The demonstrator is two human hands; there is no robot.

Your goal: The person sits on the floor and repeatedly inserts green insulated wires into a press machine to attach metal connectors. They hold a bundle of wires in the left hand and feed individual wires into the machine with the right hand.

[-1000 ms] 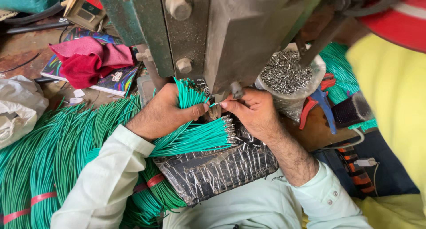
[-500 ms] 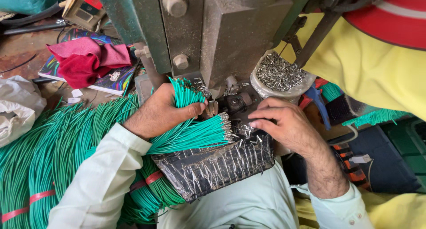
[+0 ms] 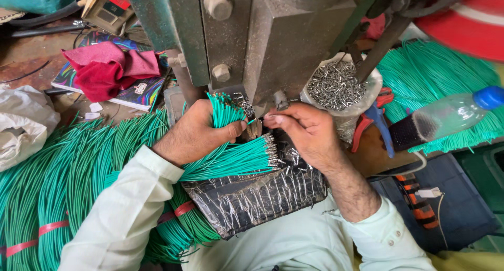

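My left hand (image 3: 197, 132) is closed around a bundle of green wires (image 3: 227, 109) that stick up toward the grey metal press (image 3: 283, 34). A second bunch of green wires with metal tips (image 3: 241, 158) lies under that hand, on a tape-wrapped black block (image 3: 262, 195). My right hand (image 3: 307, 132) pinches something small at the base of the press, right beside my left thumb; what it pinches is too small to tell.
A bag of small metal terminals (image 3: 336, 84) sits right of the press. Long green wires (image 3: 63, 181) tied with red bands lie at left, more green wires (image 3: 436, 76) at right. A plastic bottle (image 3: 451, 113), red-and-blue pliers (image 3: 375, 121), a red cloth (image 3: 107, 69) on a book.
My right hand has come back from the terminals' side to the base of the press, next to my left thumb. The view has shifted, showing a bottle at right.
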